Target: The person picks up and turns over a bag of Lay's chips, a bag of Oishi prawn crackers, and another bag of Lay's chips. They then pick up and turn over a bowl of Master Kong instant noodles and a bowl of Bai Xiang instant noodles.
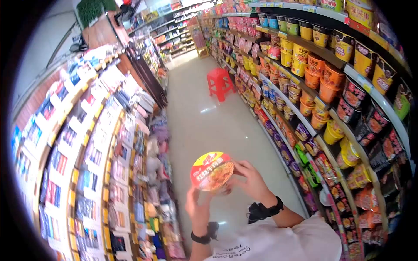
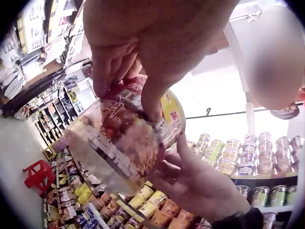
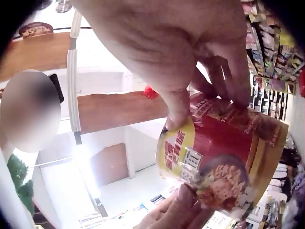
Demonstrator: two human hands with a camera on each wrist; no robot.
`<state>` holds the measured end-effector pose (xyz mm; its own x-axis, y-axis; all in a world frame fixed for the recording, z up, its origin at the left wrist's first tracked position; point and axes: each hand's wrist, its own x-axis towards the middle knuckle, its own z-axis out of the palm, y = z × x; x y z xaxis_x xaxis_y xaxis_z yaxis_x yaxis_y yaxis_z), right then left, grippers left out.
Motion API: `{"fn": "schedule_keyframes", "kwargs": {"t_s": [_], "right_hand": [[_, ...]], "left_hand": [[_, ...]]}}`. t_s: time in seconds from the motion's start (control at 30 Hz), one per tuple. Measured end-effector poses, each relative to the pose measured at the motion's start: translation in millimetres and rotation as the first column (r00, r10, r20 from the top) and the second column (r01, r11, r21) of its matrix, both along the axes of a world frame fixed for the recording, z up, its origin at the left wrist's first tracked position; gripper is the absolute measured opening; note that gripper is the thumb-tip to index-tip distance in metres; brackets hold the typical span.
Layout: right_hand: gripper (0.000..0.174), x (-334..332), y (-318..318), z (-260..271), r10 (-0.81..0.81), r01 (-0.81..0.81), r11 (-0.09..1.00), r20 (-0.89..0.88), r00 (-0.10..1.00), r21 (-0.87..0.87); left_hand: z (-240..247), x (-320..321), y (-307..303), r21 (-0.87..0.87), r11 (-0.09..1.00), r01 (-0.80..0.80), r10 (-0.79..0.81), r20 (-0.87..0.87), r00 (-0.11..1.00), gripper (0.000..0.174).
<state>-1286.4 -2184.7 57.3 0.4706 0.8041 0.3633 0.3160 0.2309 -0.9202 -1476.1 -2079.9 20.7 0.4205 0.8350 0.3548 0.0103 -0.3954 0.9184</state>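
Observation:
A bowl of instant noodles, its round lid red and yellow with a noodle picture, is held up over the aisle in the head view. My left hand grips its near left side, and my right hand holds it from the right. Up close in the left wrist view, the left thumb presses the printed wall of the noodle bowl, with the right hand on the opposite side. Over in the right wrist view, the right hand's thumb and fingers span the noodle bowl.
Shelves of cup noodles line the right side. Racks of packaged goods run along the left. A red plastic stool stands farther down the tiled floor, beside the right shelves. More shelving closes the far end.

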Motion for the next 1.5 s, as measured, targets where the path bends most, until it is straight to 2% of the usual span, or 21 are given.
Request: {"fn": "schedule_keyframes", "kwargs": {"t_s": [0.03,0.1,0.17,0.2,0.3,0.33,0.43,0.57,0.7,0.8,0.9,0.93,1.03,1.17,1.2,1.3,1.37,1.4,1.5], "right_hand": [[0.072,12,17,2,0.009,-0.009,1.0,0.005,1.0,0.004],[0.073,32,49,1,0.04,-0.04,0.999,0.016,0.999,-0.018],[0.076,51,85,-1,0.091,-0.086,0.994,-0.081,0.993,0.067],[0.077,59,103,0,0.117,-0.104,0.989,-0.125,0.985,0.107],[0.075,81,137,8,0.118,-0.126,0.99,-0.124,0.985,-0.062],[0.074,90,146,5,0.1,-0.11,0.991,-0.118,0.988,-0.08],[0.074,115,184,-14,0.038,-0.046,0.996,-0.111,0.993,-0.071],[0.072,147,239,-35,-0.066,0.067,0.998,-0.069,0.995,0.007],[0.066,188,301,-22,-0.157,0.157,0.987,0.005,0.988,0.015],[0.064,220,331,-2,-0.237,0.253,0.964,0.172,0.956,-0.077],[0.062,251,357,-10,-0.328,0.337,0.94,0.127,0.936,-0.052],[0.059,253,360,-1,-0.342,0.343,0.936,0.017,0.939,-0.082],[0.059,268,380,-17,-0.386,0.408,0.911,-0.227,0.894,0.057],[0.064,308,388,-22,-0.407,0.426,0.905,-0.276,0.871,0.01],[0.065,322,388,-24,-0.406,0.423,0.906,-0.268,0.874,0.005],[0.067,383,393,-32,-0.414,0.424,0.906,-0.221,0.883,-0.001],[0.068,424,396,-44,-0.46,0.465,0.885,-0.163,0.873,-0.006],[0.069,437,397,-26,-0.505,0.505,0.862,-0.17,0.846,-0.046],[0.069,497,399,-23,-0.604,0.608,0.794,-0.083,0.792,0.019]], "left_hand": [[8,11,15,-0.033,0.999,0.005,-0.004,0.022,1.0,0.068],[19,29,49,0.128,0.992,-0.02,0.031,-0.086,0.996,0.067],[31,48,74,0.277,0.959,-0.06,0.115,-0.188,0.975,0.066],[29,57,88,0.246,0.965,-0.094,0.135,-0.154,0.979,0.063],[10,86,121,0.104,0.982,-0.159,0.164,-0.043,0.986,0.06],[7,96,132,0.144,0.976,-0.161,0.173,-0.079,0.982,0.06],[2,131,173,-0.023,0.997,-0.079,0.076,-0.109,0.991,0.062],[-8,177,245,0.136,0.991,0.007,0.014,-0.151,0.989,0.063],[-1,229,322,0.221,0.97,0.101,-0.092,-0.05,0.994,0.063],[-5,269,377,0.035,0.981,0.189,-0.187,-0.054,0.981,0.065],[-2,312,418,0.043,0.944,0.327,-0.327,-0.023,0.945,0.066],[3,327,431,0.025,0.911,0.412,-0.41,-0.062,0.91,0.067],[26,358,445,0.011,0.857,0.515,-0.513,-0.083,0.855,0.068],[7,410,466,0.056,0.792,0.607,-0.591,-0.174,0.787,0.075],[2,421,469,0.052,0.78,0.623,-0.608,-0.169,0.775,0.079],[-13,469,483,0.182,0.747,0.639,-0.628,-0.122,0.769,0.079],[-5,508,488,0.133,0.716,0.685,-0.683,-0.068,0.728,0.079],[1,531,488,0.11,0.696,0.709,-0.71,-0.043,0.703,0.079],[24,599,491,0.077,0.674,0.734,-0.707,-0.222,0.672,0.079]]}}
